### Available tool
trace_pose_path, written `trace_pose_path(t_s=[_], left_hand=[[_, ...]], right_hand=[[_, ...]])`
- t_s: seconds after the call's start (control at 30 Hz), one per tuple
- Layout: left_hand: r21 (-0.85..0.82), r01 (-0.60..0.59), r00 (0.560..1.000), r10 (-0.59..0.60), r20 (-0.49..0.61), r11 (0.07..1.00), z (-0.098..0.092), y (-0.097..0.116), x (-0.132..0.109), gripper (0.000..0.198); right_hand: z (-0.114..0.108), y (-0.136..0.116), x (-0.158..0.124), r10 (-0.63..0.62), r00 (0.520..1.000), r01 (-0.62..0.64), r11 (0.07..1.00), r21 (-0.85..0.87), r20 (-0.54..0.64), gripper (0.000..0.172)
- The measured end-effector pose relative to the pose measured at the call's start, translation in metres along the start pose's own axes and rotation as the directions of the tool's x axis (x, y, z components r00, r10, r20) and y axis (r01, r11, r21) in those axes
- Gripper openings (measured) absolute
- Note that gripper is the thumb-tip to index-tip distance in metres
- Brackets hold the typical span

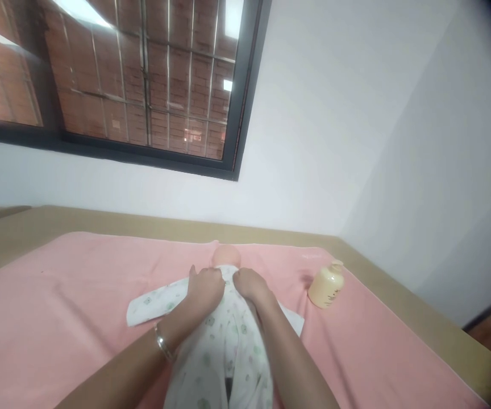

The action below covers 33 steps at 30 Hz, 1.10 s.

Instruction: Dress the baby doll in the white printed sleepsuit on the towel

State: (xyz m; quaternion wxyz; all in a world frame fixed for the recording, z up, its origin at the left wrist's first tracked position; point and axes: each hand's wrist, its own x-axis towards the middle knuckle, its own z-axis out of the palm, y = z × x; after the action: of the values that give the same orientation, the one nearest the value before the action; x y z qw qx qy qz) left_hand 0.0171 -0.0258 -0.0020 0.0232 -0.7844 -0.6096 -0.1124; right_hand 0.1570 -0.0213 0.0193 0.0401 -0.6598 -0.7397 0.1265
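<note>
Our left hand [207, 288] and right hand [252, 284] pinched the printed garment [211, 346] near its collar; it already lay below the doll's head [227, 255], fastening unclear.

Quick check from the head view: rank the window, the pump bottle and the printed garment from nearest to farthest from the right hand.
1. Printed garment: in the grasp of the right hand.
2. Pump bottle: on the pink cloth, to the hand's right.
3. Window: in the wall beyond, up and left.
</note>
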Motion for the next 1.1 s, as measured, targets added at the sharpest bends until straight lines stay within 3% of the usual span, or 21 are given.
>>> trace_pose_path(t_s=[0.33, 0.53, 0.77, 0.83, 0.97, 1.1], left_hand=[[-0.016, 0.051, 0.995, -0.050, 0.089, 0.999, 0.001, -0.010, 0.008, 0.022], [0.072, -0.012, 1.000, 0.011, 0.017, 0.997, 0.000, 0.002, -0.002, 0.018], [-0.082, 0.072, 0.986, -0.059, 0.154, 0.994, -0.006, -0.012, 0.008, 0.028], [-0.040, 0.067, 0.982, -0.059, 0.182, 0.997, -0.007, -0.010, 0.006, 0.026], [0.122, -0.032, 0.996, 0.022, 0.084, 0.992, -0.008, 0.002, -0.001, 0.024], [0.036, 0.038, 0.992, -0.042, 0.120, 0.999, -0.012, 0.000, 0.001, 0.029]], right_hand=[[-0.007, -0.017, -0.017, -0.053, 0.998, 0.055, 0.996, -0.070, 0.024, 0.024], [-0.002, -0.009, -0.002, 0.018, 1.000, -0.018, 0.999, -0.051, 0.003, 0.031], [0.003, -0.017, -0.010, -0.043, 0.999, 0.043, 0.995, -0.086, 0.003, 0.023], [0.002, -0.017, -0.008, -0.018, 1.000, 0.018, 0.997, -0.071, 0.005, 0.023], [-0.004, -0.009, 0.000, 0.056, 0.998, -0.056, 0.998, -0.025, 0.006, 0.027], [-0.005, -0.008, -0.005, 0.055, 0.998, -0.055, 0.998, -0.020, -0.005, 0.029]])
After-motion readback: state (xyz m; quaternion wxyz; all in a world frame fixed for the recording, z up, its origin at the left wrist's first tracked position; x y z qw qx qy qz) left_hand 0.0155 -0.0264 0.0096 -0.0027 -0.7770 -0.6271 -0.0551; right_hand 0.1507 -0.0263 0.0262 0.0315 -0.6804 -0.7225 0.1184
